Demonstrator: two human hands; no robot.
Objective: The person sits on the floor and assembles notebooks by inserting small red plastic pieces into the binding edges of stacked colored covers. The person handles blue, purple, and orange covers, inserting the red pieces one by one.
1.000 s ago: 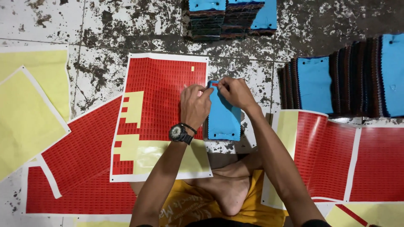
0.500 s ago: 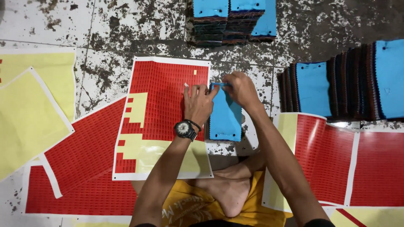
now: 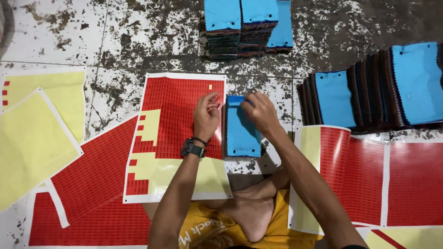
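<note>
The stained floor (image 3: 69, 37) fills the frame, strewn with red sticker sheets (image 3: 92, 184) and spent yellow backings (image 3: 32, 138) at left and lower right. Blue-topped fabric swatch stacks (image 3: 369, 92) line the right edge, and more stand at top centre (image 3: 249, 23). The centre sheet (image 3: 180, 120) is about half stripped, judging by its yellow gaps, so many stickers are left. Beside it, at centre, lies one blue swatch bundle (image 3: 241, 131). The right hand (image 3: 260, 110) pinches fingers narrowly on its top edge, apparently pressing a sticker. The left hand (image 3: 206, 115) rests on the sheet, fingers loosely curled, holding nothing visible.
</note>
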